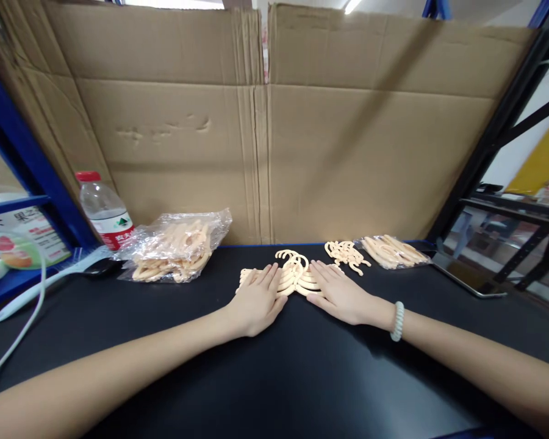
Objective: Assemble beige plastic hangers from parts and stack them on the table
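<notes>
Both the left hand (257,299) and right hand (340,294) lie flat, grips spread, squaring the hanger stack (294,274) on the tabletop (302,378); lifting it likely needs a pinch.

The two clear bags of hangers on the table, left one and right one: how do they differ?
The left bag is bulkier and puffed up, its plastic crumpled and glossy; the right bag lies flat and thin. The left bag sits beside the water bottle, farther from the hands; the right bag lies past the loose hangers, nearer the right hand. Both hold pale peach hangers.
</notes>
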### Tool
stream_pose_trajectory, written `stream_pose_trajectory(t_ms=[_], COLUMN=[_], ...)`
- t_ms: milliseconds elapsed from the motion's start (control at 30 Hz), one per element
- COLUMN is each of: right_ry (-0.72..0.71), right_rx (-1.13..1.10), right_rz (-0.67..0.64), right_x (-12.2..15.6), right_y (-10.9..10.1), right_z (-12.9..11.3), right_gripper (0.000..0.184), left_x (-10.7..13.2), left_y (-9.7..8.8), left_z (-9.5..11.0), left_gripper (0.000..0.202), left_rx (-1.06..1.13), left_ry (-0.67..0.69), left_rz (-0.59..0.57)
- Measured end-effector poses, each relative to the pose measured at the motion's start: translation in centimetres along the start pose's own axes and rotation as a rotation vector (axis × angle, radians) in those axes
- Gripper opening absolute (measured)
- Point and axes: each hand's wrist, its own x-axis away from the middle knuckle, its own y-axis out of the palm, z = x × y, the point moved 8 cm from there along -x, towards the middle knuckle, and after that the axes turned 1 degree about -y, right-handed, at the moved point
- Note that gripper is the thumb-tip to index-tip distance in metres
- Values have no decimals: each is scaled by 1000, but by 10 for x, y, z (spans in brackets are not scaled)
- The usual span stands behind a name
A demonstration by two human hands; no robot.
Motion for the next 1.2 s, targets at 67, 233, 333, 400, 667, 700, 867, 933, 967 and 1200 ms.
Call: stream_pose_trajectory(t_ms=[67,233,333,400,667,700,867,933,967,1200], right_ry=[5,19,19,8,-53,-90,-414,-475,-492,-438], right_rx=[-4,-19,-16,-13,4,5,-62,-107,-138,-446], right_rz=[3,24,33,38,141,183,267,238,219,147], right_x=[-11,-37,-45,-46,-31,-25,10,16,18,21], right_y=[2,5,6,6,-11,-16,-32,-31,-29,-27], right_z=[3,17,25,29,17,9,-51,-68,-74,-80], right_gripper=[78,79,80,80,78,76,37,25,22,12], left_x=[-7,-25,-33,-36,-22,-15,32,45,50,59], left_y=[-1,-2,-1,-1,-13,-17,-31,-34,-36,-45], left_z=[-10,-29,-32,-32,-25,-21,16,25,28,39], left_gripper=[62,61,60,61,60,61,44,34,31,28], left_rx=[0,-12,-14,-10,-9,-12,99,186,226,337], left_ry=[-3,-29,-31,-30,-33,-20,239,305,336,526], left_rz=[-1,-3,-5,-2,107,130,241,270,286,320])
